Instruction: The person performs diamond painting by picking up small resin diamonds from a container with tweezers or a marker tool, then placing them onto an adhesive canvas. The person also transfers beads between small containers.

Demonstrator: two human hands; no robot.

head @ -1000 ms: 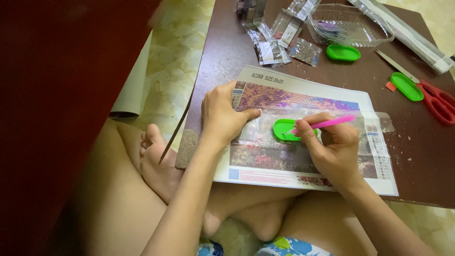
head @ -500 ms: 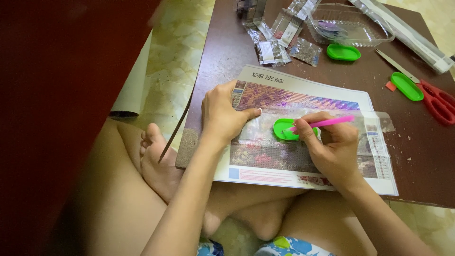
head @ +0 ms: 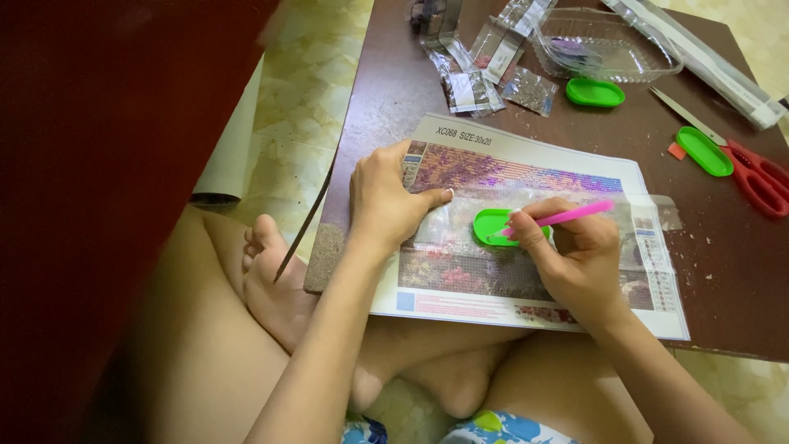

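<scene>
A diamond-painting canvas (head: pixel 493 173) with a colourful picture and white border lies on a low brown table (head: pixel 394 99). My left hand (head: pixel 386 197) rests flat on its left part, fingers pressing the sheet down. My right hand (head: pixel 575 255) holds a pink pen (head: pixel 575 214) with its tip in a small green oval tray (head: pixel 489 226) that sits on the canvas. A clear film covers part of the picture around the tray.
At the table's far side lie several small clear bead bags (head: pixel 477 74), a clear plastic container (head: pixel 608 45), two more green trays (head: pixel 594 91) (head: pixel 704 151), red scissors (head: pixel 760 177) and a long clear tube (head: pixel 699 57). My crossed legs sit under the near edge.
</scene>
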